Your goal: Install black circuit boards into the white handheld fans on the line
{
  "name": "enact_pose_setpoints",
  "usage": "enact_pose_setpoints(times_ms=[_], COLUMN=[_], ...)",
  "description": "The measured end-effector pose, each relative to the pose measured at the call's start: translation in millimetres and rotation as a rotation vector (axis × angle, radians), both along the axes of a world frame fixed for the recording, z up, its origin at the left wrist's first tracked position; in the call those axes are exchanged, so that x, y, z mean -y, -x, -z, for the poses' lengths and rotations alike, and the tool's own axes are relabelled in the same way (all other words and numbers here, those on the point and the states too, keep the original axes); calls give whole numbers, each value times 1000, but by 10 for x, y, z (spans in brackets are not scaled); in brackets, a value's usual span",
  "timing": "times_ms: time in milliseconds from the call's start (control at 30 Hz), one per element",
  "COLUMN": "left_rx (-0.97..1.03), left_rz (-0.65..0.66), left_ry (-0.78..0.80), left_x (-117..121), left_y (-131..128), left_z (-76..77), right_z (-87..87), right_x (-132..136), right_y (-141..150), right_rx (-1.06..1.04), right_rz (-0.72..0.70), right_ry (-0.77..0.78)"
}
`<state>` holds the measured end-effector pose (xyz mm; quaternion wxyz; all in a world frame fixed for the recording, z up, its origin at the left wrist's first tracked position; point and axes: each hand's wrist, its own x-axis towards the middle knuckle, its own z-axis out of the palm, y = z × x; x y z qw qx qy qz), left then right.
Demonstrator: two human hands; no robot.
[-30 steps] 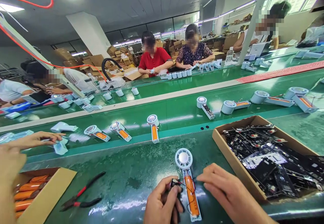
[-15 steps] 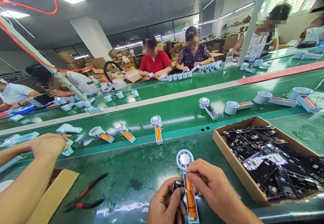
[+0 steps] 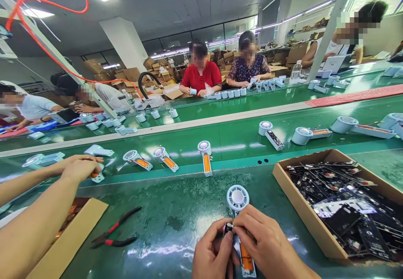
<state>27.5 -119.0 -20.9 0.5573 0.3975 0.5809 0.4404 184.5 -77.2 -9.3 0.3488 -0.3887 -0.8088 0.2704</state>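
At the near middle of the bench, my left hand (image 3: 214, 247) grips a small black circuit board (image 3: 227, 228) by its edges, with a white connector at its upper end. The fingertips of my right hand (image 3: 262, 237) are pinched together at that connector; whatever is between them is too small to make out. Under both hands lies a pale blue handheld fan (image 3: 238, 197), its round head pointing away from me. Its open handle shows an orange battery (image 3: 246, 259), partly covered by my hands.
At right is a cardboard box (image 3: 302, 216) full of black circuit boards. Red-handled cutters (image 3: 115, 232) lie left. A co-worker's arms (image 3: 59, 195) reach over another box (image 3: 80, 228) at far left. Several fans stand along the green belt (image 3: 233, 144); people sit opposite.
My right fingers have moved from the fan's handle to the connector on the board in my left hand. The whole view has shifted, so the bench things appear further right.
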Motion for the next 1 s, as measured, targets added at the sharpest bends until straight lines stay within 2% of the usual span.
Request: enact_pose_setpoints(times_ms=[200,367,500,600,800,900,1000], left_rx=[-65,-54,-82,-185,-473,-543,-525], left_rz=[-6,4,33,45,58,58,39], left_ry=[0,33,28,-20,-268,-348,-379], left_x=[19,12,11,6,-2,15,26], left_y=[-38,-51,-37,-34,-53,-63,-71], left_z=[-19,-32,-82,-171,-307,-255,-155], right_z=[46,106,48,-21,10,68,45], right_x=[21,33,33,9,-18,-2,-9], right_y=[-27,-57,-70,-71,-49,-6,9], right_rx=[45,152,185,180,130,114,134], right_rz=[-75,-83,-102,-108,-96,-56,1], right_ry=[-61,-170,-281,-308,-133,-42,-18])
